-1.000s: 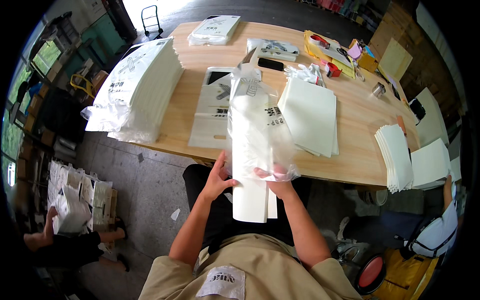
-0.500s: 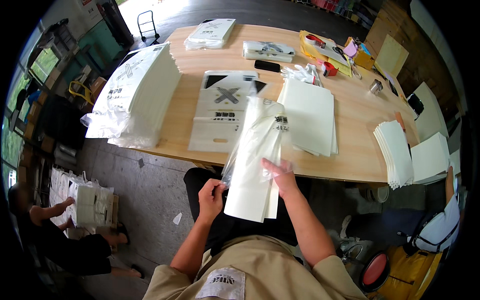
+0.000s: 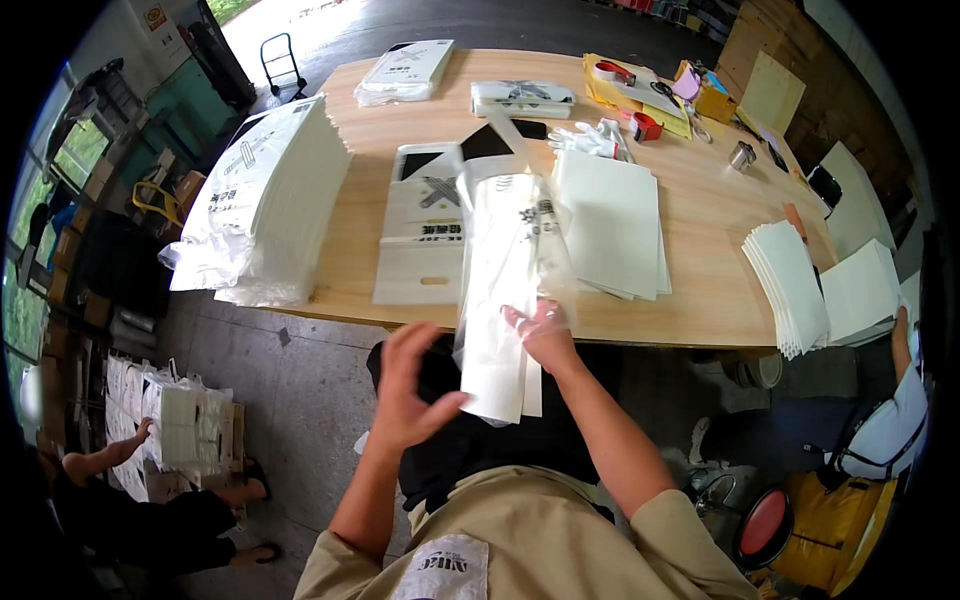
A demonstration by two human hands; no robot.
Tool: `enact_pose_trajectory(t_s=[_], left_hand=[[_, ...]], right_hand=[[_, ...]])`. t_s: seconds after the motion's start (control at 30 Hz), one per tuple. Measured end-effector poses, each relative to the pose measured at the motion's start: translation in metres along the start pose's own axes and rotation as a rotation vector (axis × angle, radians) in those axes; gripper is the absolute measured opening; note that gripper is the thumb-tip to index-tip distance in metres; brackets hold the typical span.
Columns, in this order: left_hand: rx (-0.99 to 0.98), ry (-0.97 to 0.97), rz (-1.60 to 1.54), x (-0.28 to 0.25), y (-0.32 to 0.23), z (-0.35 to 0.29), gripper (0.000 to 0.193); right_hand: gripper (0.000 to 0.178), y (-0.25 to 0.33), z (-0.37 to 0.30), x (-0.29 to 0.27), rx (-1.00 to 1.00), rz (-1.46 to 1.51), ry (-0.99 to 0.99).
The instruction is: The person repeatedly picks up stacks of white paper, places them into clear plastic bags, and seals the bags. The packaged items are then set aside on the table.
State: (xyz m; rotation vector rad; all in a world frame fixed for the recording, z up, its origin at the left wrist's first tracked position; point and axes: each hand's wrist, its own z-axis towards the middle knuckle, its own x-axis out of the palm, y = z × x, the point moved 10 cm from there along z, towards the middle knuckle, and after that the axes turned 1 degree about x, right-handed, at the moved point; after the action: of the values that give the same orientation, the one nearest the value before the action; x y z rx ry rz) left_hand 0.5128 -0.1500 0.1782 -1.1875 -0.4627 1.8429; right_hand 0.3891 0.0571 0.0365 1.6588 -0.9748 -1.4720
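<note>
A curled bundle of white paper sheets [image 3: 492, 375] sits partly inside a clear plastic bag [image 3: 545, 215] with dark print, its near end sticking out. My right hand [image 3: 545, 335] grips the bundle along its right side, with film over the fingers. Just left of the bundle is my left hand [image 3: 408, 390], blurred, fingers spread and thumb out, holding nothing. Behind the bundle, a printed plastic bag [image 3: 418, 265] lies flat on the wooden table. A stack of white paper [image 3: 608, 220] rests to the right of it.
A tall stack of printed bags [image 3: 265, 190] stands at the table's left, with smaller packs [image 3: 410, 68] farther back. White gloves [image 3: 597, 140], a red tape dispenser [image 3: 645, 127] and fanned paper [image 3: 782, 285] lie toward the right. Other people are at both sides.
My left hand has let go of the bag's edge and opened. The bundle has moved slightly away from me and stands straighter, still in my right hand.
</note>
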Motion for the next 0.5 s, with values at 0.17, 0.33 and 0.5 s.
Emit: enact_pose_trajectory(t_s=[0.17,0.33,0.5], left_hand=[[0.141,0.231,0.273,0.081,-0.053,0.063,0.076],[0.084,0.182,0.335,0.108,-0.033,0.064,0.042],[0.237,0.129,0.447,0.117,-0.04,0.059,0.019]], right_hand=[[0.018,0.052,-0.028,0.012,-0.584,-0.152,-0.115],[0.024,-0.008,-0.011,0.045,-0.449,0.406,-0.023],[0.029,-0.014,-0.016,0.051,-0.631,-0.042,-0.037]])
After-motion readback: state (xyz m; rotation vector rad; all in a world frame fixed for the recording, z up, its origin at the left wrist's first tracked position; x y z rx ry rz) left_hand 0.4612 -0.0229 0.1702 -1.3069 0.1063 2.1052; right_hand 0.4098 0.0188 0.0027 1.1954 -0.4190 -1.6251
